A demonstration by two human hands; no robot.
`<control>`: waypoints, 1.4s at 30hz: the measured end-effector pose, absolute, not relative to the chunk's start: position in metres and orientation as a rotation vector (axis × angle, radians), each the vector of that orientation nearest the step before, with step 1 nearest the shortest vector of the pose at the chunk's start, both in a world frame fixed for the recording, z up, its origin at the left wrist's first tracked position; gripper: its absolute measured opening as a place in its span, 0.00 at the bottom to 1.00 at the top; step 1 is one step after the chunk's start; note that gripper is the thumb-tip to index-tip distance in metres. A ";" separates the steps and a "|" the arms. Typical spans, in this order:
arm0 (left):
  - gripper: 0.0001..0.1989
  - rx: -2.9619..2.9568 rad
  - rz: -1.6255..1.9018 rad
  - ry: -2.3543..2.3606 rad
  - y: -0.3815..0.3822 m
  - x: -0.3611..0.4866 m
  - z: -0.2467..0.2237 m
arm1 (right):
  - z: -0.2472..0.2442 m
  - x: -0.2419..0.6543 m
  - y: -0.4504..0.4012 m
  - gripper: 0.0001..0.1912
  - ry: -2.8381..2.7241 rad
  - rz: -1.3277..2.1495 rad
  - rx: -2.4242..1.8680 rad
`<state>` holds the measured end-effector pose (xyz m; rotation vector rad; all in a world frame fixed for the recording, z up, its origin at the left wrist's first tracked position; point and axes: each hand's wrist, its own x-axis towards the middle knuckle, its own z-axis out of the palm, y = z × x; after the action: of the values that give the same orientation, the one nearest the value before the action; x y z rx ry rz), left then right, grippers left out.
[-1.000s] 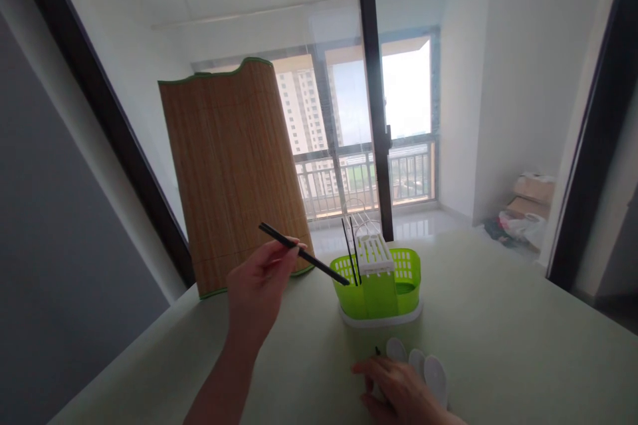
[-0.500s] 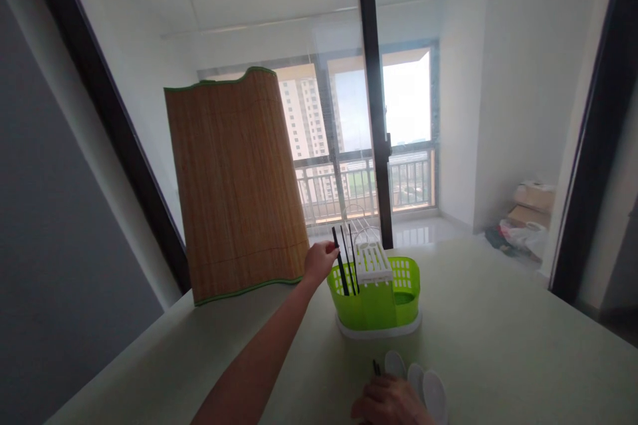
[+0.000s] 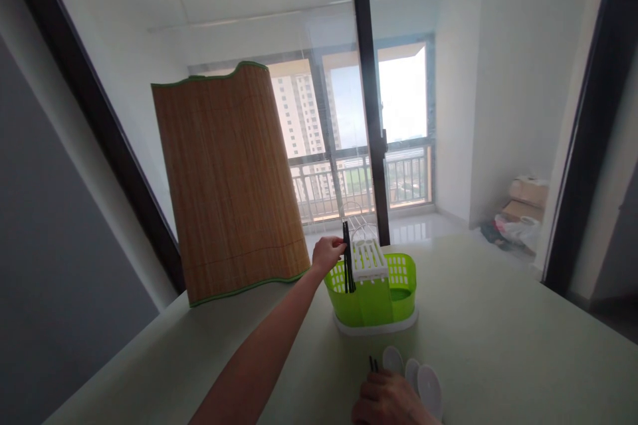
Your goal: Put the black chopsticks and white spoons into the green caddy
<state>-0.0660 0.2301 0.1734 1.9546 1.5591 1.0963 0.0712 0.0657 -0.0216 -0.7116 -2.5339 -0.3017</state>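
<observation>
Black chopsticks [image 3: 348, 264] stand upright in the left compartment of a green plastic utensil basket [image 3: 371, 305] with a white slotted top. My left hand [image 3: 329, 254] pinches their upper ends, which are close together. Low in the view, my right hand [image 3: 391, 400] is closed around more dark chopsticks [image 3: 373, 364], whose tips stick out past the fingers. Several white spoons [image 3: 429, 388] lie on the table beside and behind that hand. The hand hides part of the spoons and most of the chopsticks it holds.
A rolled bamboo mat [image 3: 226, 186] with green edging stands on the pale table [image 3: 488, 332] left of the basket. Behind the table is a sliding glass door with a dark frame [image 3: 367, 99]. Boxes and bags [image 3: 523, 216] sit on the floor beyond, at right.
My left hand has moved slightly right and up, and the chopsticks in the basket, spread apart before, are now drawn together. My right hand stays nearly in place. The view has shifted slightly.
</observation>
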 end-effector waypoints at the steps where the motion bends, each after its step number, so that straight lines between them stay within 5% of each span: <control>1: 0.10 1.951 1.098 1.547 0.229 -0.066 0.174 | -0.022 0.071 0.066 0.13 -2.538 -0.299 -0.714; 12: 0.11 2.116 1.119 1.640 0.215 -0.066 0.176 | -0.011 0.075 0.060 0.07 -2.640 -0.159 -0.799; 21: 0.13 2.080 1.623 1.662 0.123 -0.082 0.128 | 0.025 0.084 0.038 0.02 -2.635 0.048 -0.866; 30: 0.23 2.280 0.494 1.940 0.045 -0.092 0.060 | 0.031 0.087 0.030 0.08 -2.536 -0.091 -0.845; 42: 0.12 2.269 0.119 1.873 0.031 -0.077 0.069 | 0.029 0.086 0.026 0.04 -2.523 0.132 -0.805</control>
<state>-0.0772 0.0314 0.0686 2.2694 1.8729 0.1187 0.0859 0.0256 0.0295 -0.8045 -2.5225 0.1322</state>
